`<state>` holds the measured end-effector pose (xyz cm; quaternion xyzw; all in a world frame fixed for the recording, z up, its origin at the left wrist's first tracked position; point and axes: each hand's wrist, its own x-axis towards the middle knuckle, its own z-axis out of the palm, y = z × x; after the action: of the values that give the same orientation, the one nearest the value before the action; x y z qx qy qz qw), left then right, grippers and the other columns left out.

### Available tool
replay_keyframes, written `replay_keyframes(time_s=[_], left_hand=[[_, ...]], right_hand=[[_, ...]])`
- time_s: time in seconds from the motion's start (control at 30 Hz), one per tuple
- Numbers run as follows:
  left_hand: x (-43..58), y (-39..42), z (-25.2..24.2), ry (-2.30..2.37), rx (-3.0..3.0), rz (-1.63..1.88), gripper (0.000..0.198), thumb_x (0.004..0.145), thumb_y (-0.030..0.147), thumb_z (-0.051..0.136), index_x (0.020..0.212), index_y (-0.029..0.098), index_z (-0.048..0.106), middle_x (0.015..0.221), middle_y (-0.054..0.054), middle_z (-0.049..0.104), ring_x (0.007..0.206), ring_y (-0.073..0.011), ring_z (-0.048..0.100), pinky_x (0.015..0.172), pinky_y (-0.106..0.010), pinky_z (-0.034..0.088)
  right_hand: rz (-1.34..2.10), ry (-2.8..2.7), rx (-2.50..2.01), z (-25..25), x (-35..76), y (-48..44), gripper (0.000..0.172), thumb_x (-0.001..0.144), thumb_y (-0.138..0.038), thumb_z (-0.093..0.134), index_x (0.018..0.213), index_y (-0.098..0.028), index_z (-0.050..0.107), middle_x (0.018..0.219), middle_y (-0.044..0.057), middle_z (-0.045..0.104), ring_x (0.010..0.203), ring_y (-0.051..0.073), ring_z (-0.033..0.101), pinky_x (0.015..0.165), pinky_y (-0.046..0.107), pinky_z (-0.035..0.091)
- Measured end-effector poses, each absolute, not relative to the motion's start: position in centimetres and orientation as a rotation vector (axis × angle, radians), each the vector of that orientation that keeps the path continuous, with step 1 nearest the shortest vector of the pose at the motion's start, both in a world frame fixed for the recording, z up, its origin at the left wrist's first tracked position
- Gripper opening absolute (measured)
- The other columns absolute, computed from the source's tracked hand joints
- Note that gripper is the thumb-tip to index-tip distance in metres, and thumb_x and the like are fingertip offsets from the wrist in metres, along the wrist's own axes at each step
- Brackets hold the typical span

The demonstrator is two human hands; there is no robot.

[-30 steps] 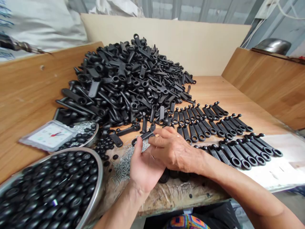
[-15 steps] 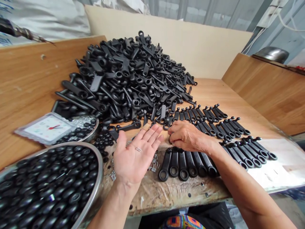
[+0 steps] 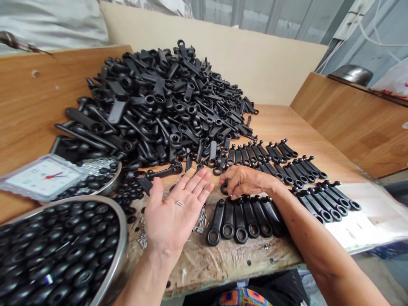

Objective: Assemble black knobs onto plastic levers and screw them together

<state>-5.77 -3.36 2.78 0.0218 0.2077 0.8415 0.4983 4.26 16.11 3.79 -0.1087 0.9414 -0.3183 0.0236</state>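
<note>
My left hand (image 3: 174,212) lies palm up with fingers stretched out, and a few small metal pins (image 3: 179,203) rest loose on the palm. To its right, the fingers of my right hand (image 3: 247,180) are curled round a black crank handle (image 3: 225,187); its ring end shows beside the fingers and the rest is hidden. Just below this hand, a row of black crank handles (image 3: 241,229) lies side by side, ring ends toward me. More loose metal pins (image 3: 200,223) are scattered on the bench beside my left hand.
A big heap of crank handles (image 3: 153,102) rises at the back. Further rows of handles (image 3: 325,204) lie at right. A metal bowl (image 3: 123,229) of black knobs stands at front left, with a smaller bowl (image 3: 118,172) and a clock (image 3: 44,174) behind. Wooden boards (image 3: 344,123) edge the bench.
The view has shifted a little, so most things sit further left. My right fingers have spread slightly, showing more of the black ring. My left palm still bears the pins.
</note>
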Motion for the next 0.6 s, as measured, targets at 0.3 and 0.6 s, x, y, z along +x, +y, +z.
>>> replay_keyframes(time_s=[0.3, 0.6], left_hand=[[-5.62, -3.22, 2.65, 0.508, 0.053, 2.046, 0.070, 0.086, 0.054, 0.038, 0.131, 0.001, 0.035, 0.130, -0.024, 0.040, 0.120, -0.0329, 0.041, 0.096, -0.048, 0.041], [-5.67, -3.12, 2.73, 0.524, 0.050, 2.035, 0.070, 0.086, 0.053, 0.039, 0.131, 0.000, 0.036, 0.130, -0.024, 0.041, 0.120, -0.0323, 0.040, 0.096, -0.047, 0.041]], right_hand=[[-1.157, 2.800, -0.283, 3.13, 4.02, 16.35, 0.012, 0.061, -0.003, 0.073, 0.067, -0.013, 0.072, 0.101, 0.005, 0.061, 0.098, 0.018, 0.053, 0.088, 0.027, 0.038], [-1.074, 2.812, -0.229, 3.48, 4.50, 16.84, 0.018, 0.061, -0.001, 0.072, 0.075, -0.013, 0.072, 0.098, 0.004, 0.061, 0.094, 0.017, 0.054, 0.084, 0.027, 0.040]])
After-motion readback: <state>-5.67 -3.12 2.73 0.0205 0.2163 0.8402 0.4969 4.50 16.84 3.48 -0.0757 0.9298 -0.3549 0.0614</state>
